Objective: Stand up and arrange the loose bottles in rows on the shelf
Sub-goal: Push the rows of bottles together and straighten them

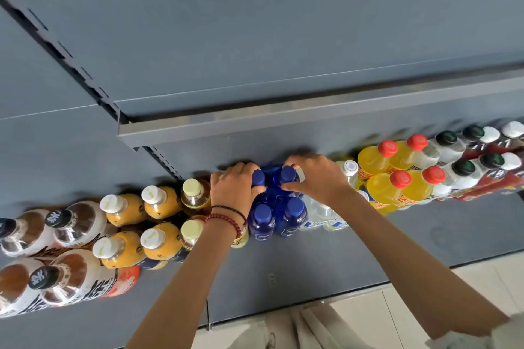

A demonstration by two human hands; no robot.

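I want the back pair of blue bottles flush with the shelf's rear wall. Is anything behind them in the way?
Nothing visible. The left hand and right hand hold the two back blue bottles, and only bare rear wall shows behind them; the fingers hide a little of that gap.

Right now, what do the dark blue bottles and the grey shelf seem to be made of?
The dark blue bottles: probably glossy translucent plastic; light shines through them. The grey shelf: likely matte painted metal, judging by its thin folded edge.
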